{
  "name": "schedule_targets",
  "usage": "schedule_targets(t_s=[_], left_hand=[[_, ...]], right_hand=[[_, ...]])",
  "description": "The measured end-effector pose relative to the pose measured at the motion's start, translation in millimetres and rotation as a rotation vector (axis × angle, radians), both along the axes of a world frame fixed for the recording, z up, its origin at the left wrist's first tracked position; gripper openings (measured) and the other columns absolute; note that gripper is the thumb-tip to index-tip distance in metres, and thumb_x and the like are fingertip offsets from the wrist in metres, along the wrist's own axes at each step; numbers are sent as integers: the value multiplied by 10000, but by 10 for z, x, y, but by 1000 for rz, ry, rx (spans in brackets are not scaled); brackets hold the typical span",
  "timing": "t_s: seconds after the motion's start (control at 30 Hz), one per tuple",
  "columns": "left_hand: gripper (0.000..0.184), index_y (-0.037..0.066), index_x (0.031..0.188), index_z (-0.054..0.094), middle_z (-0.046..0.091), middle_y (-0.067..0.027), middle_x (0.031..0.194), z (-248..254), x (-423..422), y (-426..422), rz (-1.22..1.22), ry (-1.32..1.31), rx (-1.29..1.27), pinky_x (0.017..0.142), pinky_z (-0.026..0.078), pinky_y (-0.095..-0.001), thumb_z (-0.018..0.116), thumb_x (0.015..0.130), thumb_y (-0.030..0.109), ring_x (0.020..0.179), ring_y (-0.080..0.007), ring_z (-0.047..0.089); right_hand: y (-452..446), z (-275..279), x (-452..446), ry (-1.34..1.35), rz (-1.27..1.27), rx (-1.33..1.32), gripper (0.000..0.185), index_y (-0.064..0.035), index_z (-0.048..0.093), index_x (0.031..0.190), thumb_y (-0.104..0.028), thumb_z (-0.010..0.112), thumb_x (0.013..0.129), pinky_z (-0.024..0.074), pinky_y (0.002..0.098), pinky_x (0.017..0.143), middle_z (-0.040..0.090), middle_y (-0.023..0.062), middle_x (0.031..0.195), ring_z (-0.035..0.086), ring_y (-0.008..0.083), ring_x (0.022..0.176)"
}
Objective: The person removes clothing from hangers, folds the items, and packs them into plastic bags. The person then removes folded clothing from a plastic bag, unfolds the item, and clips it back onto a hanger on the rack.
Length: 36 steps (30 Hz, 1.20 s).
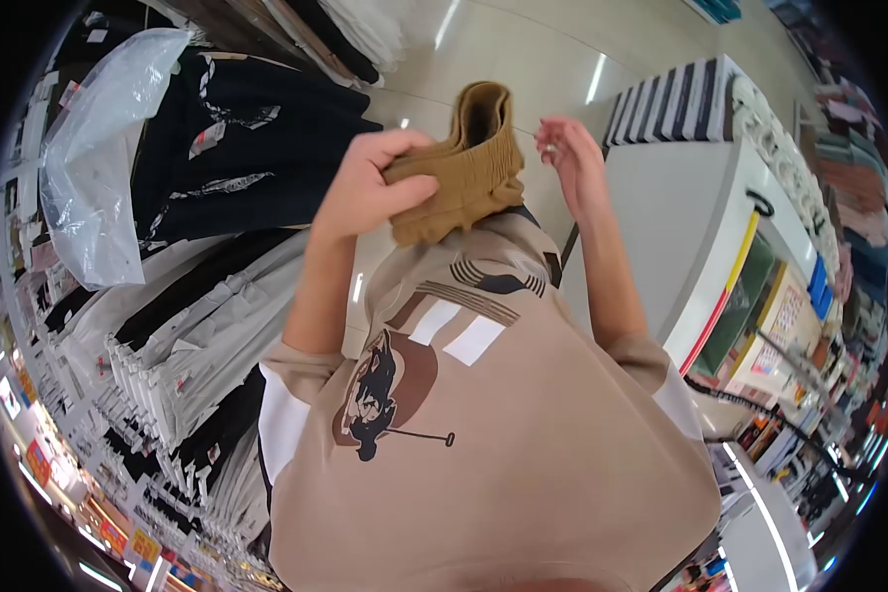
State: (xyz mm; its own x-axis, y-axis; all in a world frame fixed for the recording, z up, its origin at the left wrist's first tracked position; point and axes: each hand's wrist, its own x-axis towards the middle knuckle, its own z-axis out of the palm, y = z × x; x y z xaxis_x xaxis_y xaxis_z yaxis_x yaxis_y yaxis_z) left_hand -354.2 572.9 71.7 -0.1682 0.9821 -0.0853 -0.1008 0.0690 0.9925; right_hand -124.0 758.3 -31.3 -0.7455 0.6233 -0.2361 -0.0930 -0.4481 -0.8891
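Note:
My left hand grips a folded bundle of mustard-brown pants with a gathered elastic waistband, thumb on the near side. The waistband opening faces up and away from me. My right hand is raised just to the right of the pants, apart from them. Its fingers are loosely curled and spread, with nothing in them. Left of my left hand lies a black garment with white patterned print and a tag, a clear plastic bag beside it.
White and black clothes hang close together on my left. To the right stands a white cabinet with stacked striped fabric on top. Glossy tiled floor lies ahead, with more hanging clothes at the far left.

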Motion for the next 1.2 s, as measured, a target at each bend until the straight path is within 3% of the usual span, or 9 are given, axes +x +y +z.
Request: schedule_targets(t_s=[0.13, 0.23, 0.37, 0.47, 0.67, 0.87, 0.97, 1.07, 1.2], left_hand=[[339, -31, 948, 634, 660, -76, 915, 171, -383, 652, 128, -659, 167, 737, 503, -269, 718, 736, 219, 792, -137, 613], [323, 4, 1117, 594, 640, -144, 1083, -260, -656, 1198, 487, -347, 655, 882, 513, -364, 555, 866, 204, 963, -246, 616], [336, 0, 1150, 572, 632, -121, 1130, -565, -1320, 1291, 638, -513, 118, 916, 500, -343, 489, 899, 207, 1065, -238, 604], [198, 25, 991, 595, 639, -36, 933, -702, -1383, 1521, 356, -442, -296, 756, 511, -273, 566, 848, 159, 831, -97, 601], [262, 25, 1080, 647, 664, -4, 955, -1536, -545, 1391, -29, -241, -794, 762, 492, -249, 619, 874, 184, 842, -78, 592], [280, 27, 1086, 648, 670, -19, 958, -1801, -422, 2063, 80, -301, -622, 758, 495, -261, 615, 883, 217, 846, -96, 603], [291, 28, 1090, 648, 673, -26, 959, -1911, -561, 2624, 121, -321, -467, 756, 497, -267, 614, 887, 233, 848, -106, 609], [301, 29, 1093, 649, 676, -34, 960, -1903, -723, 3266, 164, -316, -290, 754, 498, -273, 612, 891, 250, 850, -115, 614], [316, 30, 1097, 649, 680, -43, 962, -1821, -1050, 4147, 145, -259, -103, 751, 500, -281, 610, 897, 272, 853, -127, 621]], right_hand=[[600, 1, -910, 43, 255, -126, 342, -25, 615, 1172, -257, 439, 993, 428, 330, 924, 644, 73, 1154, 577, 193, 1090], [885, 373, -1314, -250, 1021, 276, 336, 21, 604, 1184, -187, 477, 953, 453, 308, 897, 649, 107, 1160, 583, 192, 1051], [1130, -51, -1390, -120, 1385, 589, 387, 37, 569, 1235, -114, 561, 879, 456, 290, 901, 637, 104, 1180, 566, 158, 1050], [1638, 510, -1252, 280, 1182, 58, 430, 30, 553, 1259, -87, 583, 846, 452, 292, 913, 620, 89, 1213, 560, 159, 1076], [2425, 512, -1287, -20, 585, -231, 398, 36, 535, 1268, -135, 516, 909, 452, 302, 917, 611, 69, 1226, 552, 165, 1081], [3256, 427, -1572, -525, 1131, 558, 362, 14, 569, 1224, -135, 571, 894, 485, 284, 878, 614, 95, 1194, 584, 150, 1070], [3632, 681, -1493, -781, 753, 642, 428, -20, 579, 1217, -227, 598, 844, 407, 320, 997, 608, 156, 1161, 561, 323, 1094], [4007, 862, -1472, -144, 434, 1058, 581, -24, 541, 1282, -280, 699, 786, 338, 354, 1081, 552, 161, 1285, 501, 320, 1213], [4030, 986, -1889, -59, 866, 584, 825, -4, 416, 1386, -301, 773, 704, 298, 383, 1116, 430, 178, 1419, 412, 303, 1324]])
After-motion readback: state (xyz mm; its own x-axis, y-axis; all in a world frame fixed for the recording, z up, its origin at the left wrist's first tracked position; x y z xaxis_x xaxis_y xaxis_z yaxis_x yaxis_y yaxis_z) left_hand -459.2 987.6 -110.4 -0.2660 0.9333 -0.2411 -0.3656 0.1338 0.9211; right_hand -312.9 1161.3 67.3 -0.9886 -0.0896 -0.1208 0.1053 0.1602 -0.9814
